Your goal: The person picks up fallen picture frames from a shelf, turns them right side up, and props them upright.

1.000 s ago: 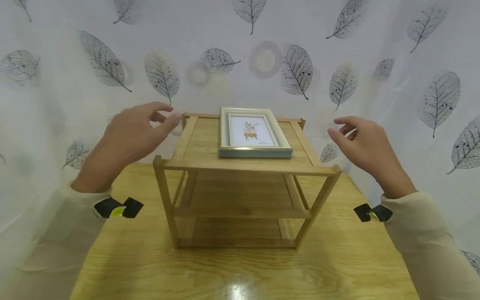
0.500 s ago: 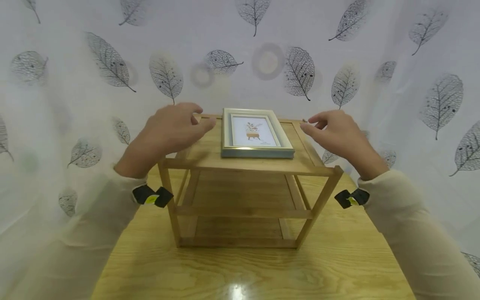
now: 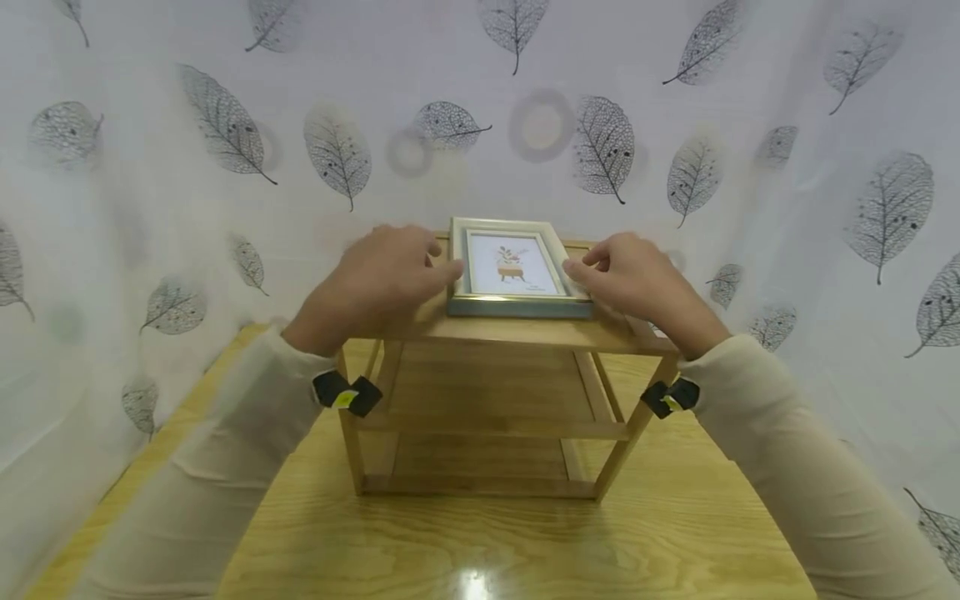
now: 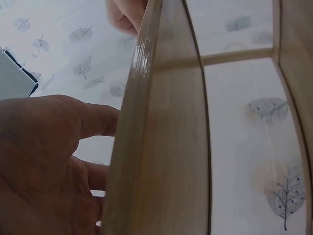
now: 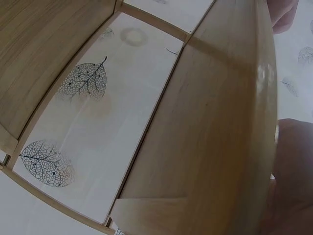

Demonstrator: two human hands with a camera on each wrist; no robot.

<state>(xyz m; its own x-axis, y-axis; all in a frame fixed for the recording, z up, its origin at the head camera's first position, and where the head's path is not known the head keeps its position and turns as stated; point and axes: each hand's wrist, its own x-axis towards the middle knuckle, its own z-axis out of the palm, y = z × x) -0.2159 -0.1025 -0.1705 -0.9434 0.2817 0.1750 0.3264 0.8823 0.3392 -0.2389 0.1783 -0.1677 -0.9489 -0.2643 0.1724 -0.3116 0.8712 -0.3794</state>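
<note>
A picture frame (image 3: 517, 307) with a pale gold border and a plant-stand print lies flat, face up, on the top board of a wooden three-tier shelf (image 3: 517, 429). My left hand (image 3: 382, 275) is at the frame's left side, thumb tip at its edge. At the right side, my right hand (image 3: 633, 279) has its thumb overlapping the frame's border. Both hands have loosely bent fingers, and their far fingertips are partly hidden. In the left wrist view, my left hand (image 4: 44, 161) shows spread fingers beyond the board's edge. The right wrist view shows only part of my right hand (image 5: 293, 171).
The shelf stands on a light wood-grain tabletop (image 3: 480, 542). Behind it and on both sides hangs a white curtain (image 3: 480, 192) printed with dark leaves. Bare lower boards show between the shelf's slanting legs.
Both hands have moved inward, the left one rightward and the right one leftward, from beside the shelf to the frame's two sides. The frame lies in the same place on the shelf.
</note>
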